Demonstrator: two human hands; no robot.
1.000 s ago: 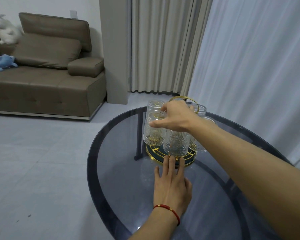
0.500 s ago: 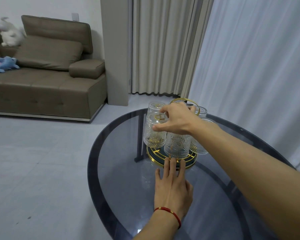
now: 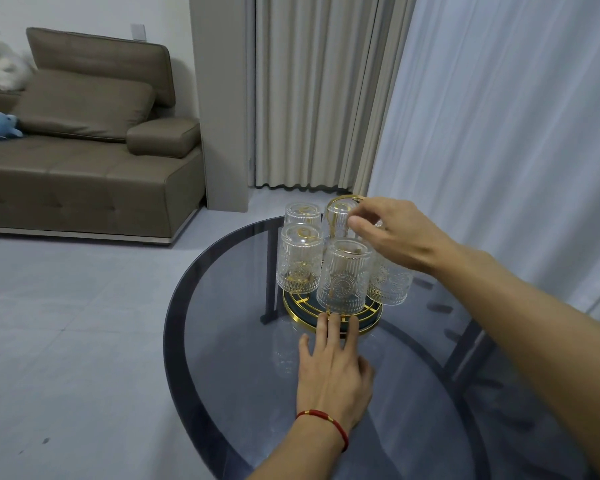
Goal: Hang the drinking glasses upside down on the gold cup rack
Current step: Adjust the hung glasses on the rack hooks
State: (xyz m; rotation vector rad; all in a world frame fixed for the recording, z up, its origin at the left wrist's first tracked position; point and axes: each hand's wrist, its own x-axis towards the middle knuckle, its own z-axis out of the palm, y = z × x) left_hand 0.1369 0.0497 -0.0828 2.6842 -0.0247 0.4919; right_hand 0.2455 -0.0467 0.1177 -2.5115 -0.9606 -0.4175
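Glass table [image 3: 222, 358] under rack [image 3: 333, 311], sofa [image 3: 94, 168] well apart

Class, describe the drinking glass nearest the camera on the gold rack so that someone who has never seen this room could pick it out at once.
Find the round dark glass table and the gold cup rack on it. Several ribbed clear glasses hang there upside down; the front glass is the one directly above the left hand, whose fingertips touch the rack's base. Unlike its neighbours, it sits lowest in view.

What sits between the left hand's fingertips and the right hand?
Head view: the front glass, upside down on the rack. Left hand lies flat on the table; right hand hovers above the glasses.
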